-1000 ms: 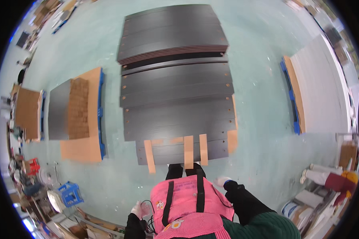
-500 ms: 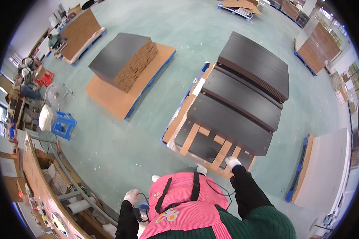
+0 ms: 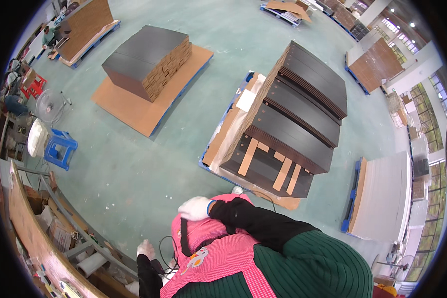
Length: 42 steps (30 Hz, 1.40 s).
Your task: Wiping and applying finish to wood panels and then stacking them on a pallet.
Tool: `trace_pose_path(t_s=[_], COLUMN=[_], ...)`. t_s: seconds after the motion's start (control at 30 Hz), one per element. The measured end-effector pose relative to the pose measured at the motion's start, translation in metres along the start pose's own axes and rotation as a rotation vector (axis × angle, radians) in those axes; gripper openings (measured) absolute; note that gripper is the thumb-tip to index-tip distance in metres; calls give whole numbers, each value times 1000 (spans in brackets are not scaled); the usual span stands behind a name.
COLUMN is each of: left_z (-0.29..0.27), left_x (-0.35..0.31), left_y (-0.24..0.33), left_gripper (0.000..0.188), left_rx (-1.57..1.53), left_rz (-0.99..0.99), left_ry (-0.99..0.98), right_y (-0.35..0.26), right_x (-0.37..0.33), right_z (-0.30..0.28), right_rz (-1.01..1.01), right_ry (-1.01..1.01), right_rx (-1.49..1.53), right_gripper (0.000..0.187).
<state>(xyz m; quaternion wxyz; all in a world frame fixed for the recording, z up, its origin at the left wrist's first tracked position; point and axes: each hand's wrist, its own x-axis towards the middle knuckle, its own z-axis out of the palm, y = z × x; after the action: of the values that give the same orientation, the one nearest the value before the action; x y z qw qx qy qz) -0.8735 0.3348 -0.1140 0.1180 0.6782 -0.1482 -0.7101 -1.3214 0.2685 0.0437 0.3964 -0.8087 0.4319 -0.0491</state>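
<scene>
My right hand (image 3: 194, 208), in a white glove, is drawn across my front, over the pink checked apron (image 3: 208, 233). Its back faces up, the fingers look blurred, and whatever lies beneath them is hidden. Low on the left is my left hand (image 3: 145, 249), also gloved, with the fingers curled in; what they hold, if anything, cannot be made out. A black cable (image 3: 160, 244) loops just right of it. Ahead on the right, dark panels (image 3: 288, 125) lie in stepped stacks on a pallet. Brown cardboard strips (image 3: 282, 175) rest on the nearest, lowest stack.
Another dark panel stack (image 3: 146, 59) stands on a cardboard-covered pallet ahead left. Left are a blue stool (image 3: 60, 149), a fan (image 3: 49, 105) and a wooden workbench (image 3: 30, 223). White sheets (image 3: 382, 193) are stacked at right. A person (image 3: 48, 37) is far left.
My right hand has left the cardboard strips and swung left across the apron. The left hand has shifted slightly left. The view has turned to the right.
</scene>
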Motion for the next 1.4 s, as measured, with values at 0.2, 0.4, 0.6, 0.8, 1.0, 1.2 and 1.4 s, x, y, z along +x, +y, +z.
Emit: trace_pose_path(t_s=[0.2,0.4,0.6,0.8,1.0,1.2,1.4], left_z=[39,207,428,677,876,944,951], left_x=[24,-12,-25,8,100,122,127], left_y=[114,263,368,409,392,403,408], left_gripper=[48,68,60,61,85,60,53], left_rx=[22,512,355,441,653,859,695], left_rz=[150,476,661,752,502,509,497], left_ry=[150,-95,-194,-184,-340,-213,-115], right_y=[39,173,317,459,540,533,531], right_x=[-40,-246,-535,-643,-706,-685,-669], right_z=[-24,-24,-33,-84,-77,-116,-117], right_rz=[401,1015,1392,1325,1513,1568,1630], right_ry=[-39,261,1309,1916,1792,1543,1558], right_rx=[-21,-300,361,867,464,695,495], right_gripper=[42,31,13,25,38,51,49])
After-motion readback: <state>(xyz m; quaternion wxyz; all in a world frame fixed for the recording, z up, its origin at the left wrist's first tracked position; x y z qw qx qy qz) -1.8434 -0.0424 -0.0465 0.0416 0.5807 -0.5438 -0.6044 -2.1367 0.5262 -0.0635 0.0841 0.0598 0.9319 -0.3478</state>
